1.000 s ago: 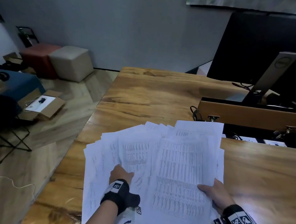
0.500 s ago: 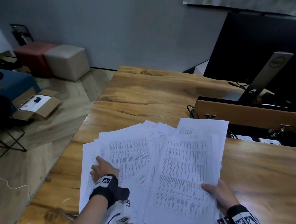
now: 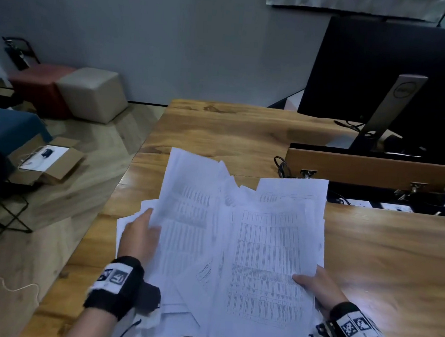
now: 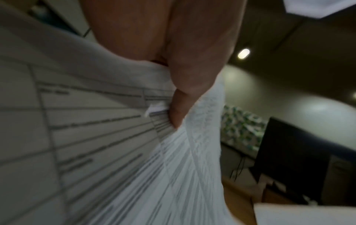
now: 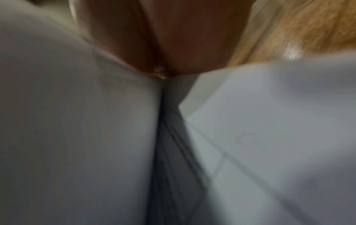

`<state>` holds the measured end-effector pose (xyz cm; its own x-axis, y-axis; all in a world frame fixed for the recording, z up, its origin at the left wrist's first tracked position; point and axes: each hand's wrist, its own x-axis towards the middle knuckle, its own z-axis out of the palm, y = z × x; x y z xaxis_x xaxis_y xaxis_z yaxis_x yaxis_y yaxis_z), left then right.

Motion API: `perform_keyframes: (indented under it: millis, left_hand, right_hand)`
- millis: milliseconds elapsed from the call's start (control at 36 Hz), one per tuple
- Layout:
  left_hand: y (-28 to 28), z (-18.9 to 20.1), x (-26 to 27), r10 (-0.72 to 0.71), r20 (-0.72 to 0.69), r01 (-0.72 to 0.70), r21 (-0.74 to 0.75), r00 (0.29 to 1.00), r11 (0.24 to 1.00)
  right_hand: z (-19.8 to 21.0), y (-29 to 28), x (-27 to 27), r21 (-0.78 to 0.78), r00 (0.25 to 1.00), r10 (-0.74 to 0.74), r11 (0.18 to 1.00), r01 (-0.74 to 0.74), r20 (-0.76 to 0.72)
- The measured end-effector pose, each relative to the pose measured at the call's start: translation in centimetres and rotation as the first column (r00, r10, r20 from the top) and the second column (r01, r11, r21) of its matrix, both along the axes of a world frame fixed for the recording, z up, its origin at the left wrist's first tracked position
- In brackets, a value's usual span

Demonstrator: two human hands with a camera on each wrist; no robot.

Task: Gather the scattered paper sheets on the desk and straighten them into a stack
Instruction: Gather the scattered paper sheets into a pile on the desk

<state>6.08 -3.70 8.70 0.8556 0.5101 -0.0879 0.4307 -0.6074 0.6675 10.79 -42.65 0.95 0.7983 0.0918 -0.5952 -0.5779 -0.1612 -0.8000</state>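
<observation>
Several white printed paper sheets [image 3: 271,252] lie fanned over the near part of the wooden desk [image 3: 244,133]. My left hand [image 3: 140,235] grips the left edge of a raised bunch of sheets [image 3: 188,205], which tilts up off the desk; in the left wrist view the thumb [image 4: 192,85] presses on that bunch of paper [image 4: 115,152]. My right hand [image 3: 318,286] pinches the lower right edge of the top sheet, thumb on the paper. The right wrist view shows fingers [image 5: 173,38] against blurred paper [image 5: 77,137].
A monitor [image 3: 393,82] on a stand and a wooden cable tray [image 3: 372,169] with cables stand at the back right. The desk's left edge drops to the floor, where a cardboard box [image 3: 47,160] and two cube stools [image 3: 90,95] sit.
My left hand moved left across the sheets, took hold of the left bunch and lifted its far end up. The right hand kept its hold on the top sheet.
</observation>
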Motion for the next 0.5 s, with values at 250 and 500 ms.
perform_keyframes:
  millis: [250,500]
  left_hand:
    - [2.6,6.9,1.1,-0.21,0.106,0.177,0.259,0.972,0.949]
    - [3.1,6.5,1.8,-0.124,0.078,0.102,0.25,0.989,0.963]
  right_hand:
    - [-0.6,0.6,0.4,-0.061,1.0,-0.006,0.998,0.006,-0.011]
    - [-0.4,0.9,0.8,-0.041,1.0,-0.018,0.999,0.017,-0.008]
